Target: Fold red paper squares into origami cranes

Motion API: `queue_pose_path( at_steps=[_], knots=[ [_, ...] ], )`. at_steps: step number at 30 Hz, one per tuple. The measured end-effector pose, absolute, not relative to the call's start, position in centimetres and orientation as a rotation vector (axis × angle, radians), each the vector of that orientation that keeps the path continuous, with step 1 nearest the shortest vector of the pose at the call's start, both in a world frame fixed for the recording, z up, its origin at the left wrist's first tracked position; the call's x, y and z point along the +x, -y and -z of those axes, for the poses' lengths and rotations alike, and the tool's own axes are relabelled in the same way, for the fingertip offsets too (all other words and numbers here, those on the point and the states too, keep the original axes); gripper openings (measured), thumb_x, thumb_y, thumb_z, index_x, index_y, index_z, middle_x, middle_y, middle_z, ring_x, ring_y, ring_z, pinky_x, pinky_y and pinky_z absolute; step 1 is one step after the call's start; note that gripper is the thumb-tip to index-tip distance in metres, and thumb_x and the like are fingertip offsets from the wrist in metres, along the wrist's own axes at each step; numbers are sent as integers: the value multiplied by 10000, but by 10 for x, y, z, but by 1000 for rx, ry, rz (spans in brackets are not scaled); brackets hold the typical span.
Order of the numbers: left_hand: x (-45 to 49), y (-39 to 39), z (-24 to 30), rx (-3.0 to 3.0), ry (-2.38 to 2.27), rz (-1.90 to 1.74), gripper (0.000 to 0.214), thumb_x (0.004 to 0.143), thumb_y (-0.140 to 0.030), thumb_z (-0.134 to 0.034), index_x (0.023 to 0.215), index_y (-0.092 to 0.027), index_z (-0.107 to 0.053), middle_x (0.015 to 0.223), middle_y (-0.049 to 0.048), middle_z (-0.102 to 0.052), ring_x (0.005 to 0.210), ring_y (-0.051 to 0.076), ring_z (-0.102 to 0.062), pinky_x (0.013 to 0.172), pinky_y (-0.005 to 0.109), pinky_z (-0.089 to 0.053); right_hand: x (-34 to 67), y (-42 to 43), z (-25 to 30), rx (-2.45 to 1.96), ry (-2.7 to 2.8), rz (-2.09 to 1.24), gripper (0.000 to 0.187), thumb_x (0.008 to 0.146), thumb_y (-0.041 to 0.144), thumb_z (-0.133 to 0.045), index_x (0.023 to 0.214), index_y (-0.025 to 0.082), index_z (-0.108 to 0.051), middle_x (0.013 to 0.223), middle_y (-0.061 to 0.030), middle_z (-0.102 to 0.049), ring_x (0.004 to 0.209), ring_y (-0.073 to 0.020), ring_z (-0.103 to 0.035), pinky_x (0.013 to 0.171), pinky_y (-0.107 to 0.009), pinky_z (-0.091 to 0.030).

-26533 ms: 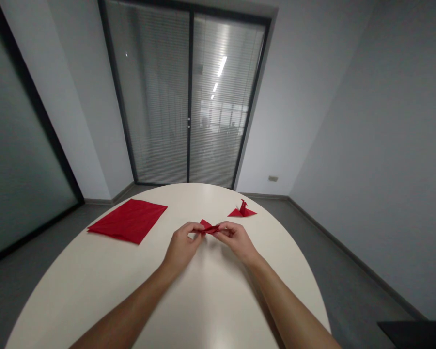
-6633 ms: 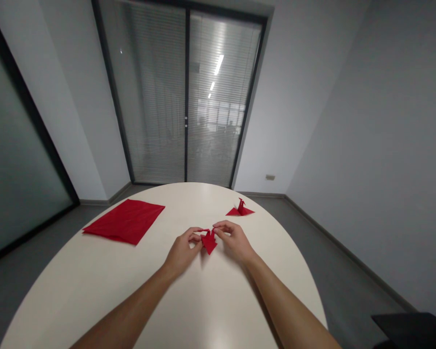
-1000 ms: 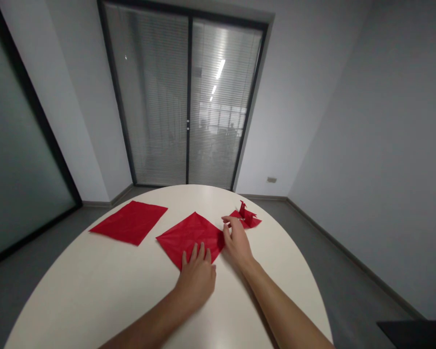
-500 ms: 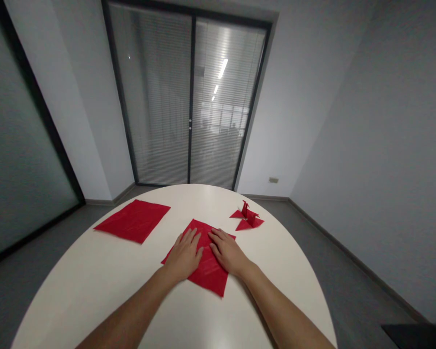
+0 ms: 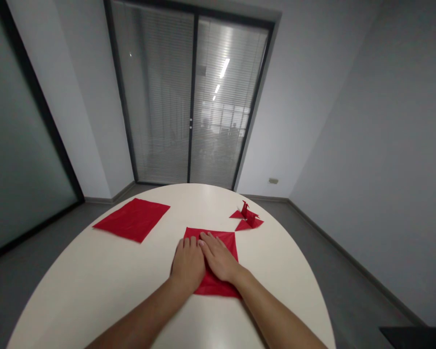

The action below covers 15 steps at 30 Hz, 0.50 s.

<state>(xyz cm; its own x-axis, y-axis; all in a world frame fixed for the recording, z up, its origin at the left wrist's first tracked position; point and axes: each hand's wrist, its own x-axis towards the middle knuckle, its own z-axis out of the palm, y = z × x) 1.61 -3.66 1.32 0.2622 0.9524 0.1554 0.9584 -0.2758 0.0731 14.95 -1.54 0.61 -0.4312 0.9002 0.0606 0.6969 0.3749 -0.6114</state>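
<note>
A square sheet of red paper lies on the white table in front of me, with faint crease lines across it. My left hand rests palm down over its left part, the fingers a little bent and pointing away from me. On the middle of the sheet lies my right hand, its fingers stretched out and slanting to the left. The two hands touch near the fingertips and cover much of the paper. Neither hand lifts the sheet.
A second red paper sheet lies flat at the table's back left. Two folded red paper cranes stand at the back right, close to the sheet's far corner. The round white table has its curved edge before a glass door with blinds.
The sheet under my hands has turned, so its edges now run nearly square to me. My hands have drawn together until they touch, the left fingers more bent than before.
</note>
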Motion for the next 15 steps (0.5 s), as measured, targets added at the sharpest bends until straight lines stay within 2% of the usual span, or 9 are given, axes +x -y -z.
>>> queue_pose_path(
  at_steps=[2, 4, 6, 11, 15],
  knots=[
    [7, 29, -13, -2482, 1844, 361, 484, 937, -80, -341, 1310, -43, -647, 1272, 256, -671, 1259, 350, -592, 1092, 504, -414, 155, 12, -8, -1332, 2295, -725, 626, 1085, 522, -196, 1569, 177, -393, 1626, -106, -371, 1542, -248, -270, 1278, -516, -183],
    [-3, 21, -8, -2579, 1753, 456, 505, 943, -111, -366, 1401, -30, -562, 1469, 235, -550, 1416, 319, -468, 1187, 482, -338, 160, 9, -9, -1295, 2332, -666, 604, 1088, 490, -222, 1578, 170, -373, 1627, -114, -368, 1537, -244, -286, 1276, -500, -204],
    [-11, 13, -1, -2683, 1679, 415, 541, 973, -162, -349, 1488, -46, -468, 1564, 205, -452, 1477, 296, -399, 1214, 488, -313, 161, 6, -9, -1262, 2379, -585, 587, 1087, 449, -261, 1584, 150, -356, 1626, -130, -366, 1530, -250, -304, 1270, -496, -227],
    [-15, 4, 8, -2582, 1801, 347, 558, 1006, -219, -321, 1510, -3, -425, 1607, 241, -347, 1507, 330, -338, 1223, 506, -303, 163, 1, -7, -1252, 2468, -459, 593, 1077, 449, -308, 1573, 131, -379, 1628, -138, -354, 1537, -273, -280, 1270, -503, -217],
    [-14, 0, 7, -2532, 1864, 306, 579, 1029, -264, -307, 1526, 19, -389, 1613, 244, -329, 1517, 334, -310, 1231, 487, -294, 175, -8, -7, -1451, 2433, -407, 691, 1054, 508, -354, 1573, 52, -350, 1641, -189, -288, 1549, -309, -229, 1272, -489, -201]
  ],
)
